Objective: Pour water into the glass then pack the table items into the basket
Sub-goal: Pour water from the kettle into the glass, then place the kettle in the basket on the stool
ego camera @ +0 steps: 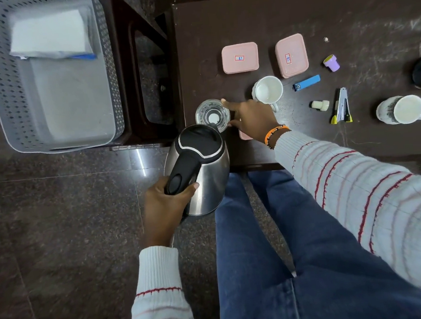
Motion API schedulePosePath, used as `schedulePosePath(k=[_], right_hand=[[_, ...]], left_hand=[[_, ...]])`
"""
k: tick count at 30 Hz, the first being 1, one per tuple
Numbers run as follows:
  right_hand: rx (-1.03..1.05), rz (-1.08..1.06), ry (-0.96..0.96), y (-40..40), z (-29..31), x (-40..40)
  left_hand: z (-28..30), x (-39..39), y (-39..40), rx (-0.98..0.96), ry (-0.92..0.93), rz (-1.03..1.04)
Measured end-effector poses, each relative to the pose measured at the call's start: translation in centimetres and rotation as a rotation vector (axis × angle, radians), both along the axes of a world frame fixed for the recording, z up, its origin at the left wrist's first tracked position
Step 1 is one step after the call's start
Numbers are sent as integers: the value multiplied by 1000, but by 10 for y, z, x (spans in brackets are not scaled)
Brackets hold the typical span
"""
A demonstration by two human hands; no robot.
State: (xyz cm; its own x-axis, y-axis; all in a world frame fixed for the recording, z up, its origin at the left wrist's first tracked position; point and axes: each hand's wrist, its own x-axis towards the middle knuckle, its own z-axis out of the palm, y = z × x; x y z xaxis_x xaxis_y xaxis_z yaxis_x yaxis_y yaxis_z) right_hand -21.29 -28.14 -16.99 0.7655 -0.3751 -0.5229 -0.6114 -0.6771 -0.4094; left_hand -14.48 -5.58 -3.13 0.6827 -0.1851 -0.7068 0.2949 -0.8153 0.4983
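- A grey perforated basket point(54, 101) sits on a dark stool at far left, holding a white folded packet point(49, 34).
- The left hand point(165, 206) grips the black handle of a steel kettle point(200, 168), tilted with its spout at the glass.
- The glass point(211, 113) stands at the near left corner of the dark surface point(344, 15); the right hand point(251, 117) holds its side.
- Beyond lie two pink boxes point(240, 57), a white cup point(268, 89), a blue clipper point(307, 82), a stapler point(341, 106) and a mug point(401, 109).
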Motion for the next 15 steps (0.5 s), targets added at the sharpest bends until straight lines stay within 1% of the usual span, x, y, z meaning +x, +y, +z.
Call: schedulePosePath(k=[5,11,15], right_hand=[[-26,15,8,2,2,0],[-90,52,34,5,10,-1],[-123,38,-5,12,21,0]], left_hand=[[0,-10,14,-59,-25,4],[16,-14,30,-171,-38,147],[34,-13,41,-261,-77,241]])
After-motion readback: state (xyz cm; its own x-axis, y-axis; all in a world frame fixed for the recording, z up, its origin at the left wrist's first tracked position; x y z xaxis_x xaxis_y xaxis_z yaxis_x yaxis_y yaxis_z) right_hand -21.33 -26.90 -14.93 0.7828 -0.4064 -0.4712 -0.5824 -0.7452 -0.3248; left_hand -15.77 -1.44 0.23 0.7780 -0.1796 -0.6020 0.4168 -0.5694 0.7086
